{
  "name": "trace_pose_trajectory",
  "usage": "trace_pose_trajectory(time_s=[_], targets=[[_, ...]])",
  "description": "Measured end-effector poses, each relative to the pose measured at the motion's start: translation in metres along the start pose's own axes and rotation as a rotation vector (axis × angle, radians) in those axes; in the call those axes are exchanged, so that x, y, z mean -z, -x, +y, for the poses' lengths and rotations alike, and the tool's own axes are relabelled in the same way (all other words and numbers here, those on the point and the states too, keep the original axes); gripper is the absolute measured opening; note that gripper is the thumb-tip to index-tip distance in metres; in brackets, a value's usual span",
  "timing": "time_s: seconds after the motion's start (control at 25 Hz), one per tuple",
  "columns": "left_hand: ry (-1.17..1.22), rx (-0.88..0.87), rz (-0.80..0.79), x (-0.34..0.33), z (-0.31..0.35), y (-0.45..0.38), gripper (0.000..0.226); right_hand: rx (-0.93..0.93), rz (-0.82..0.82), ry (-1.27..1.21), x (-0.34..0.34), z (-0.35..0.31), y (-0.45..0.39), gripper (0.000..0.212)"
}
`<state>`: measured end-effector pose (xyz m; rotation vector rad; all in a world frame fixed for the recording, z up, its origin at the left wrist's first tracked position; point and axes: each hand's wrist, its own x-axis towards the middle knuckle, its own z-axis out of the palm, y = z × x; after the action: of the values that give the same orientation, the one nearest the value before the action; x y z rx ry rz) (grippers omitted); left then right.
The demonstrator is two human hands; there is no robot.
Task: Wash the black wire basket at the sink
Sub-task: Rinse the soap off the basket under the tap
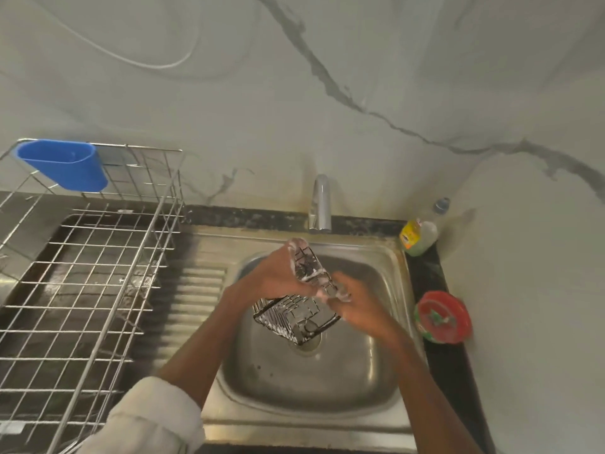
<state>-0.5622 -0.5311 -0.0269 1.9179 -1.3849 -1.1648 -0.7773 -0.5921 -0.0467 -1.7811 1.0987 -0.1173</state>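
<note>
- You are holding the black wire basket [296, 317] over the middle of the steel sink [386, 253], above the drain [309, 345]. There is open bowl on every side of it, most of all toward you.
- The faucet [320, 204] stands just behind the basket's raised, soapy end, and the marble wall [229, 103] closes off the space behind that.
- Your left hand [278, 276] grips the basket's upper part, fingers curled around the wire and covered in suds.
- Your right hand [357, 304] meets the basket's right edge, its sudsy fingertips bent in against the wire; whether they pinch it you cannot tell.
- To the left, a steel dish rack [88, 290] with a blue cup [65, 163] borders the drainboard.
- To the right, a soap bottle [419, 237] and a red tub [443, 317] sit on the narrow dark ledge, near your right forearm.
</note>
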Motion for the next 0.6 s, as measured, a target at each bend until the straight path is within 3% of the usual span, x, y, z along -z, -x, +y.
trace_pose_trajectory(time_s=[0.08,0.12,0.28,0.36,0.44,0.6], targets=[[-0.031,-0.026,-0.070,-0.001,0.001,-0.013,0.105,0.064,0.256,0.409,-0.008,0.000,-0.010,0.028],[-0.057,-0.042,-0.096,-0.001,0.003,-0.018,0.106,0.066,0.370,0.484,-0.010,-0.004,-0.016,0.024],[0.052,-0.070,-0.235,0.008,0.021,-0.031,0.085,0.014,0.436,0.126,-0.009,-0.009,-0.031,0.018],[0.159,0.016,-0.125,0.016,0.028,-0.046,0.062,-0.026,0.432,0.110,-0.008,-0.005,-0.032,0.018],[0.052,0.104,0.115,0.019,0.022,-0.077,0.042,-0.080,0.414,0.101,-0.008,-0.001,-0.032,0.018],[-0.122,0.104,0.206,0.017,0.020,-0.113,0.019,-0.229,0.386,-0.021,-0.010,0.003,-0.032,0.031]])
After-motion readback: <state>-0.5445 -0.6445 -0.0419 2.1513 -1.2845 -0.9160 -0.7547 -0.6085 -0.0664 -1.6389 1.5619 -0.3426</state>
